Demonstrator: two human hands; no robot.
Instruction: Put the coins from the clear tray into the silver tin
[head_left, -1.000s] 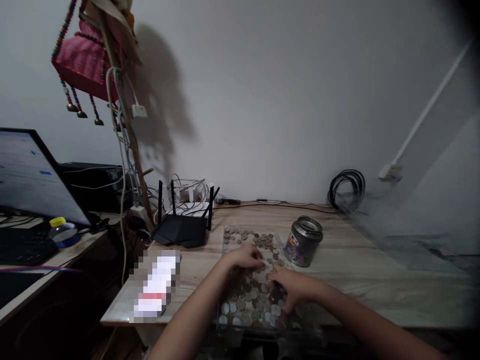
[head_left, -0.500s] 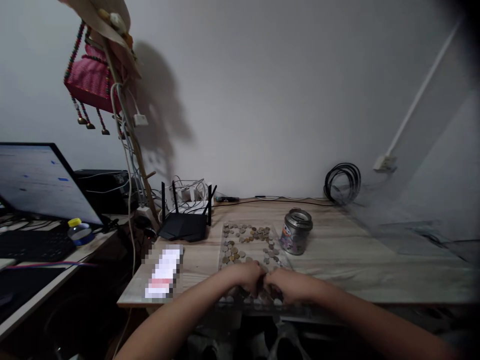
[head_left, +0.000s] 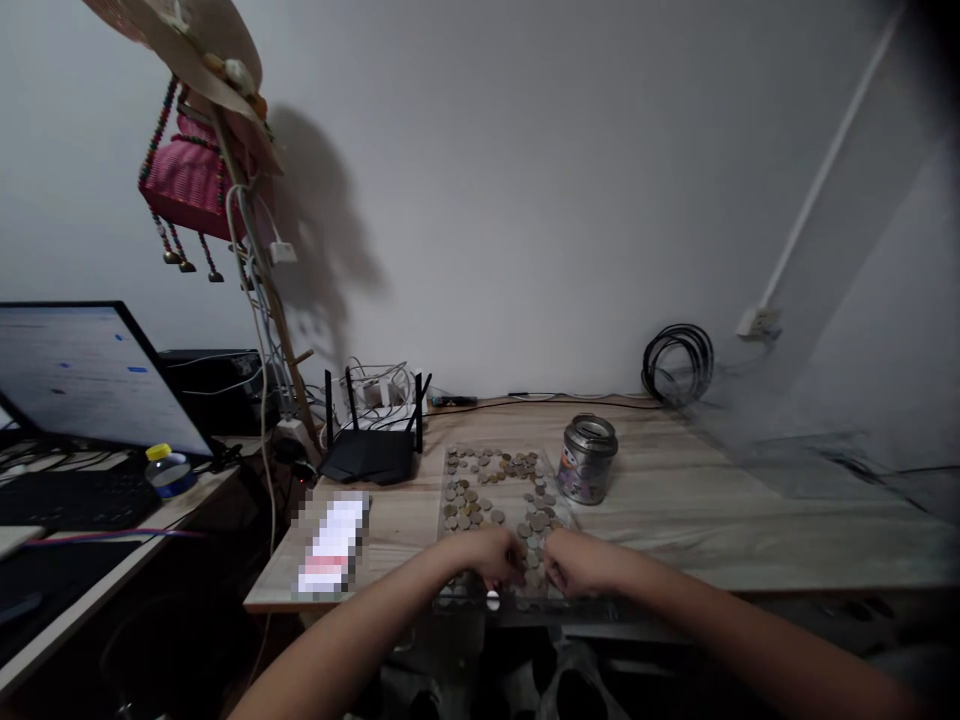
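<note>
Many loose coins lie spread over a clear plastic tray on the desk. Over its near part my left hand is lowered with curled fingers; what they hold, if anything, is hidden. A bright coin shows just below those fingers, at the near edge. My right hand rests at the tray's right side, fingers bent inward, their tips among the coins; I cannot make out anything in them. A gap with coins separates the two hands. Beyond my right hand stands a metal tin with a printed cartoon.
Left of the tray is a phone, blurred out. Behind it sits a black router with upright antennas. A coiled black cable leans on the wall. A laptop-like screen and a yellow-capped bottle are at far left.
My hands have drawn apart from each other; the right one moved slightly right. More coins now show between them, and several lie farther up the tray's right side. The view has shifted slightly.
</note>
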